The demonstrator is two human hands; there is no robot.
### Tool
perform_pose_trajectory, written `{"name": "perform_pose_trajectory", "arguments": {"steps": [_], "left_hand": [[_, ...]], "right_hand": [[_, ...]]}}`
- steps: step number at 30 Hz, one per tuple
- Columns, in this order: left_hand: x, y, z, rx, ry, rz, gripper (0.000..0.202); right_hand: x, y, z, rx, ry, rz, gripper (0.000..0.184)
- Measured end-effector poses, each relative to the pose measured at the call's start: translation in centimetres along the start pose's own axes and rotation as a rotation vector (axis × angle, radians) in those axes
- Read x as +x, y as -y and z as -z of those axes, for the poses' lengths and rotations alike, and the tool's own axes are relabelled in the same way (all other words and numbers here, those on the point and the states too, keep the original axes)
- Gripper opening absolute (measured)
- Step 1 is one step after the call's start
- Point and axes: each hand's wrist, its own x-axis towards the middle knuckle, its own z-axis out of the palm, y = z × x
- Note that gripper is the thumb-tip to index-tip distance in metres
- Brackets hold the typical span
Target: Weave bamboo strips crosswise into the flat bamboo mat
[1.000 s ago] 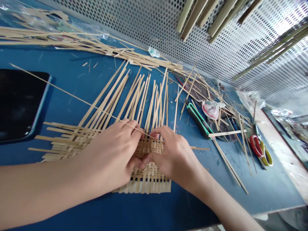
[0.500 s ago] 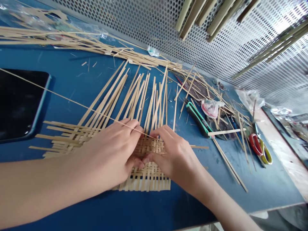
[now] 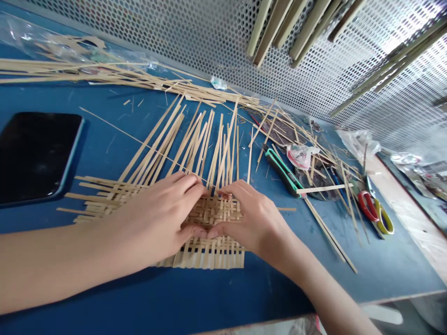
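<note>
A partly woven bamboo mat (image 3: 214,211) lies on the blue table, its long loose strips fanning away from me and shorter ends sticking out to the left. One thin bamboo strip (image 3: 139,141) slants across the fanned strips down to my fingers. My left hand (image 3: 171,209) is closed, its curled fingers at this strip and its thumb on the weave. Opposite it, my right hand (image 3: 256,214) has its index finger bent at the strip's near part and its thumb pressed on the mat. Both thumb tips almost meet. The exact finger contact is partly hidden.
A black phone (image 3: 37,158) lies at the left. Long loose strips (image 3: 139,81) run along the back beneath a perforated metal panel (image 3: 195,42). To the right are a green-black utility knife (image 3: 284,172), crumpled plastic (image 3: 302,157) and red-yellow scissors (image 3: 375,211).
The thin strip has shifted rightward and away; its far end now shows over the table, and it passes behind my left knuckles rather than across them. The view has shifted slightly. Both hands stay over the mat.
</note>
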Motion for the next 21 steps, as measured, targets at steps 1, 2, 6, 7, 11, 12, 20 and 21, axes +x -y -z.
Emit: {"name": "perform_pose_trajectory", "arguments": {"steps": [1,2,6,7,11,12,20,21], "left_hand": [[0.1,0.0,-0.2,-0.005,-0.005,-0.008,0.025],[0.2,0.1,-0.3,-0.006,-0.005,-0.013,0.026],[0.3,0.0,-0.2,0.001,-0.008,-0.025,0.025],[0.3,-0.1,-0.1,0.003,-0.019,-0.034,0.028],[0.7,-0.6,0.2,0.012,-0.059,-0.085,0.034],[1.0,-0.8,0.1,0.019,-0.059,-0.101,0.033],[3.0,-2.3,-0.9,0.034,0.002,-0.107,0.035],[3.1,-2.5,-1.0,0.047,-0.009,-0.105,0.034]], "right_hand": [[0.0,0.1,-0.2,-0.004,0.005,0.003,0.049],[0.1,0.2,-0.3,-0.01,0.008,0.002,0.047],[0.0,0.1,0.0,-0.009,-0.007,-0.006,0.048],[-0.1,0.0,0.3,-0.006,-0.021,-0.015,0.05],[-0.3,-1.1,1.8,-0.039,-0.08,-0.098,0.051],[-0.3,-1.4,2.0,-0.05,-0.076,-0.115,0.049],[-0.1,-2.7,1.8,-0.018,-0.003,-0.077,0.041],[0.0,-2.7,1.7,-0.02,-0.005,-0.076,0.039]]}}
